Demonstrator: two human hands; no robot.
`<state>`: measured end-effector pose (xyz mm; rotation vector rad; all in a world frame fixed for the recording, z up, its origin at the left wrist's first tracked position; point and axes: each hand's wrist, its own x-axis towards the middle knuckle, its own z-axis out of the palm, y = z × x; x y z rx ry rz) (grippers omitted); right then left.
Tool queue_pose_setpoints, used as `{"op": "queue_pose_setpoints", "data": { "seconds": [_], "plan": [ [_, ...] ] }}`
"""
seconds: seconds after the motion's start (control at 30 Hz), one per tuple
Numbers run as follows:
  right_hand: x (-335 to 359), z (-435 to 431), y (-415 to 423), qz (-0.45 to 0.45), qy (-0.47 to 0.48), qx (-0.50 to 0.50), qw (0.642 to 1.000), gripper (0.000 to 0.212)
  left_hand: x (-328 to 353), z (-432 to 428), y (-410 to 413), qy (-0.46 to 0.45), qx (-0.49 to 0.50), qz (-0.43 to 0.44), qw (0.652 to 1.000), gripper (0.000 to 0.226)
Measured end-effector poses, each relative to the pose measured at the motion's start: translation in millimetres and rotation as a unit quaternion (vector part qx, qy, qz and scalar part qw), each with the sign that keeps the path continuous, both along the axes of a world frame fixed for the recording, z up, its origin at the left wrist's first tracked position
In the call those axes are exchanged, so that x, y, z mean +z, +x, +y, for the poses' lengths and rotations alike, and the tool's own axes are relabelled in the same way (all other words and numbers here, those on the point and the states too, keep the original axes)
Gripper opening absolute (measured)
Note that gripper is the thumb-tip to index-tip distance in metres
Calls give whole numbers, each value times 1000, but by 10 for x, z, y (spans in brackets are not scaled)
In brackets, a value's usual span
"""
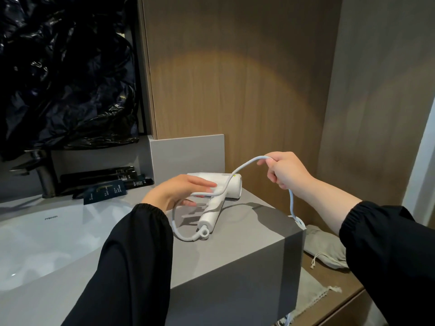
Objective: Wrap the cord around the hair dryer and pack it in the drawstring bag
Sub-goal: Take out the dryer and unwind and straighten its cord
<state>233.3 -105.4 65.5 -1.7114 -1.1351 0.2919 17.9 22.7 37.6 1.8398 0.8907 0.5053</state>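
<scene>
The hair dryer [235, 188] lies flat on the grey worktop [235, 250]. Its barrel runs from 9 to 3 o'clock with the open end at 3, and the handle points toward 7 o'clock.

The cord [291, 201] leaves the handle base, loops out toward 9 o'clock and returns under the left hand. It then crosses the barrel once and rises toward 1 o'clock into the right hand. From there it drops toward 5 o'clock over the worktop edge.

Left hand [174, 192]: at 9 o'clock of the barrel, the nearer hand. The fingers are nearly straight, laid on barrel and cord, with the thumb beneath. Whether the thumb pinches the cord cannot be told.

Right hand [286, 171]: raised at 2 o'clock of the dryer and clear of it. The fingers are curled round the cord.

Drawstring bag [326, 249]: on the lower wooden shelf [339, 282], at 4 o'clock of the dryer, well apart and untouched.

Assessment: wrapping appears to be at its first turn. The next pass likely requires the right hand to carry the cord round the dryer while the left steadies it. The hanging slack may drag at the worktop edge.
</scene>
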Motion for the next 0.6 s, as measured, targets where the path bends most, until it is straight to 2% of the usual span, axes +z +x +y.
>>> {"op": "queue_pose_setpoints", "data": {
  "seconds": [0.17, 0.33, 0.47, 0.6],
  "plan": [
    [-64, -20, -27, -34, 13, 5, 999, 31, -34, -71, 144, 59, -51, 111, 991, 13],
    [-161, -40, -13, -91, 24, 8, 995, 30, -49, -122, 245, 78, -75, 199, 974, 24],
    [-202, -132, 156, -78, 35, -40, 996, 26, -47, -153, 280, 39, -47, 172, 983, 22],
    [-162, -335, 312, -109, 119, -102, 982, 30, -26, -113, 270, -43, -30, 145, 988, 40]
  ]
}}
